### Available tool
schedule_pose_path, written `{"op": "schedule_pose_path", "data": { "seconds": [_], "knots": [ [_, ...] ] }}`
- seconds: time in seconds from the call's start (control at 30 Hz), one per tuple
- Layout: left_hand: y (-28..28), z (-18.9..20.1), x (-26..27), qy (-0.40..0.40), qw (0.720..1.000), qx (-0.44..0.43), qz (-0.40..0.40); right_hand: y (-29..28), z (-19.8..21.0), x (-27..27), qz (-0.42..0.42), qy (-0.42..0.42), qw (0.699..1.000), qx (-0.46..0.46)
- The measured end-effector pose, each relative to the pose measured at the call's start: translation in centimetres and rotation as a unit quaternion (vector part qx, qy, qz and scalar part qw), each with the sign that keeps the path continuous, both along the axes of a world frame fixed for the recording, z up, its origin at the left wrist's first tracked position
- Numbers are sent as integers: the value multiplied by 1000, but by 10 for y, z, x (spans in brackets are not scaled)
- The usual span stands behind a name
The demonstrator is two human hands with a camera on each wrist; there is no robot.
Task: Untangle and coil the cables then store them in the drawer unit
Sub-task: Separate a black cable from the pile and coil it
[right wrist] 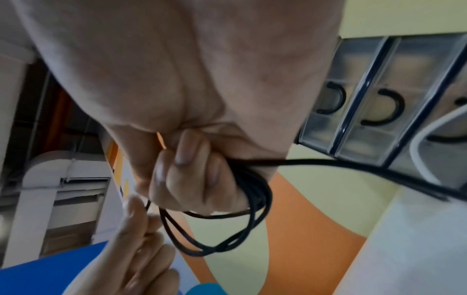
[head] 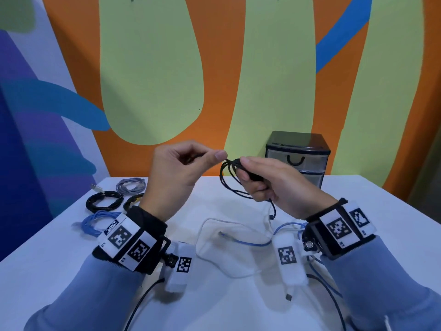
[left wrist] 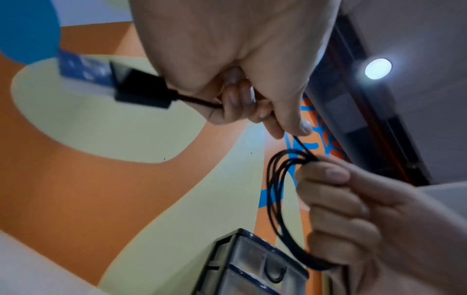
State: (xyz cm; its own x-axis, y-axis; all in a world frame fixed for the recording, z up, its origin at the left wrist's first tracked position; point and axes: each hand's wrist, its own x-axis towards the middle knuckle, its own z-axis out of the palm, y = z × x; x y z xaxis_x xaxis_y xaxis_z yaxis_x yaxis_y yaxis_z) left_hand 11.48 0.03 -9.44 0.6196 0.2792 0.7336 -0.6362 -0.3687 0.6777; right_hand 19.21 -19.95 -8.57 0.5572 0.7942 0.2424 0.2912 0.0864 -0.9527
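We've got the black cable (head: 229,174) up above the white table (head: 238,295), in front of the drawer unit (head: 298,158). Our right hand (head: 269,180) grips its coiled loops, fingers curled round. Our left hand (head: 181,168) pinches the free end near the plug (left wrist: 141,89). Coiled cables (head: 105,201) lie far left; a loose blue cable (head: 248,242) and white cable (head: 214,235) lie below our hands.

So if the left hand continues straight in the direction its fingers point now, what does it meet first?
Most likely the right hand and the black cable loops it holds: the left hand points right, its fingertips just short of them. The drawer unit lies farther back; depth is unclear.
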Motion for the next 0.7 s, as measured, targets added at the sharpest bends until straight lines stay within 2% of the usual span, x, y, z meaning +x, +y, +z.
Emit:
{"op": "schedule_pose_path", "data": {
  "seconds": [0.3, 0.47, 0.53, 0.6, 0.7],
  "knots": [
    [8, -8, 11, -5, 991, 133, 28, 14, -4, -12, 30, 148, 982, 114],
    [7, -12, 14, -60, 973, 191, 116, 19, -6, -18, 66, 204, 964, 157],
    [6, -12, 11, -19, 981, 174, 88, 24, -9, -20, 72, 217, 959, 170],
    [1, -10, 8, 58, 993, 101, 7, 27, -11, -20, 68, 226, 953, 188],
    [-5, -7, 4, 153, 983, -26, -97, 29, -13, -15, 31, 226, 951, 209]
  ]
}}
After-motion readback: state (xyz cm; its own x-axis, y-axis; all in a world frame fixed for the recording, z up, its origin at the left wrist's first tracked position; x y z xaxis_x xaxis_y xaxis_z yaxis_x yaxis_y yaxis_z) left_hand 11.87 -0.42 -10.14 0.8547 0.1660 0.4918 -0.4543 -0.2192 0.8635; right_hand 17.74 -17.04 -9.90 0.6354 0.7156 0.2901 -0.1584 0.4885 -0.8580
